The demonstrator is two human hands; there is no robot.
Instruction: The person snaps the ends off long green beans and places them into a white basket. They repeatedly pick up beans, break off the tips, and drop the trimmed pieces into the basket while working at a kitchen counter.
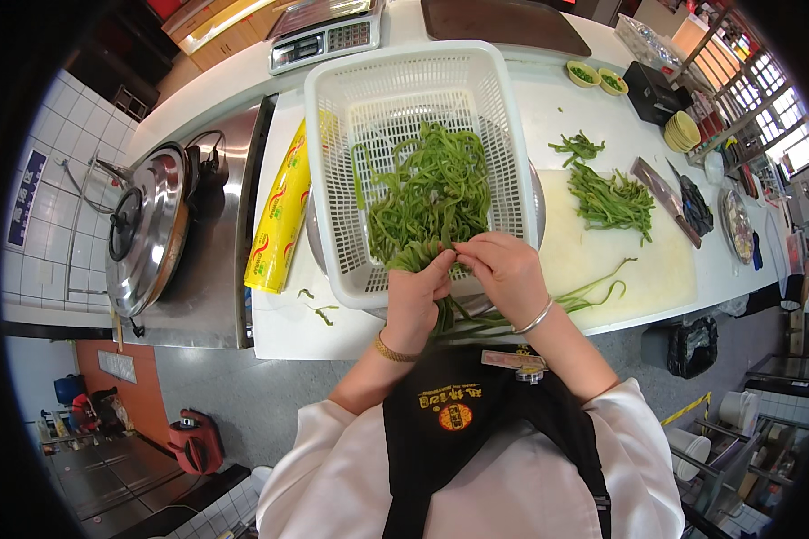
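Observation:
My left hand (414, 293) is closed around a bunch of long green vegetable stems (414, 258) at the near rim of a white plastic basket (520, 202). Touching it, my right hand (502, 269) pinches a piece of green stem between thumb and fingers. Long stalks hang below both hands, outside the basket. Inside the basket lies a heap of curly green strips (438, 175). The basket rests on a round metal bowl (538, 195). More cut stems (610, 195) are piled on a pale cutting board (620, 290), with a few loose stalks near my right wrist.
A cleaver (664, 199) lies on the board's far right side. Left of the basket are a yellow cling-wrap box (280, 222) and a lidded pan (148, 229). A digital scale (327, 40), a brown tray (505, 27) and small yellow bowls (583, 74) stand farther back.

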